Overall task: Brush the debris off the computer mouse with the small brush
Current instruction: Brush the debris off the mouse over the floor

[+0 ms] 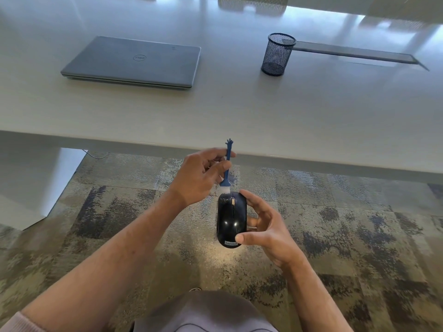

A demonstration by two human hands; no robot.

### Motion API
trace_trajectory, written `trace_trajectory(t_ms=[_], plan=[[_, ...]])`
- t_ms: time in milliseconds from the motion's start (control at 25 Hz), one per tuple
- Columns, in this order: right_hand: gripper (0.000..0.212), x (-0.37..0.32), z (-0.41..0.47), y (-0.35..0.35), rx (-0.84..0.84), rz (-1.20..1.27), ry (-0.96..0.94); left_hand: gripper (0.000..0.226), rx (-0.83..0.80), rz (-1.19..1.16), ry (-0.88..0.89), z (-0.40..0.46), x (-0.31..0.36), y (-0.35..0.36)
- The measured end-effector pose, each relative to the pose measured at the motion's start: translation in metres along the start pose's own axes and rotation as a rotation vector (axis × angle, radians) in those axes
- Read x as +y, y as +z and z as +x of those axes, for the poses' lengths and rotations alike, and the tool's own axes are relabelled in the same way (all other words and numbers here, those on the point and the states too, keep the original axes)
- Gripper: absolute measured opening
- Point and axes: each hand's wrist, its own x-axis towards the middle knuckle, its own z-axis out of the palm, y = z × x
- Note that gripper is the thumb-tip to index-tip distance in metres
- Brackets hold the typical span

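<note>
A glossy black computer mouse is held in the air above the carpet, in front of the table edge. My right hand grips it from the right side, thumb near its back end and a finger at its front. My left hand pinches the thin blue handle of the small brush, which stands nearly upright. Its white bristles touch the front end of the mouse, beside the scroll wheel. The handle's top ends in a tiny hand shape.
The white table stretches ahead with a closed grey laptop at the left and a dark mesh pen cup at the right. A long cable slot runs behind the cup. Patterned carpet lies below.
</note>
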Motion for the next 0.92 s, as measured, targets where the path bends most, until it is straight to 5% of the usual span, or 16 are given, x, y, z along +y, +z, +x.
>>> trace_trajectory(t_ms=[920], plan=[[0.095, 0.001, 0.008, 0.0, 0.025, -0.002, 0.01, 0.024, -0.035, 0.044, 0.093, -0.004, 0.0, 0.011]])
